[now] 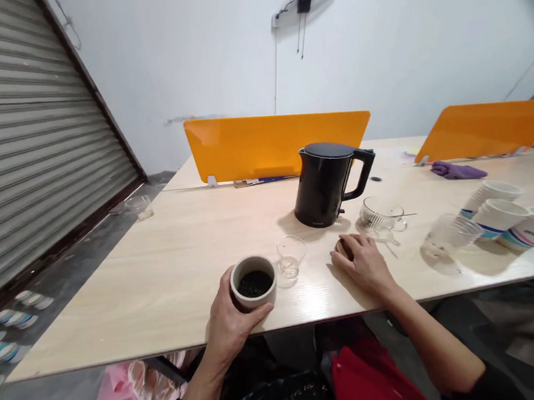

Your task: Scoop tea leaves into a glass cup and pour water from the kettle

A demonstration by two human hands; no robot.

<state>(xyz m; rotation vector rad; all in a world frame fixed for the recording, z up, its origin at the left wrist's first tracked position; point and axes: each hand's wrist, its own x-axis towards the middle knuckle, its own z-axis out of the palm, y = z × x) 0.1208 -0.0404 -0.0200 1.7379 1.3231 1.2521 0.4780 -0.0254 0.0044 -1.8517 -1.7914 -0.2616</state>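
Observation:
My left hand (pixel 225 323) is wrapped round a pale ceramic jar (pixel 269 295) near the table's front edge. Dark loose contents, like tea leaves, show inside its open top. To the right of the jar stands a small clear glass (pixel 289 266). My right hand (pixel 368 265) rests at the table top with its fingers curled over a small brown wooden lid (pixel 343 249), mostly hidden beneath them. Behind that hand is a black electric kettle (pixel 320 186), its handle facing right. A ribbed glass cup (pixel 376 215) with a thin dark stick across it sits beside the kettle.
Stacked paper cups (pixel 499 215) and clear plastic cups (pixel 454 232) stand at the right. Orange dividers (pixel 244 146) rise along the table's back, with a purple cloth (pixel 457 170) by the right one. A clear plastic container (pixel 139 206) lies at the left edge.

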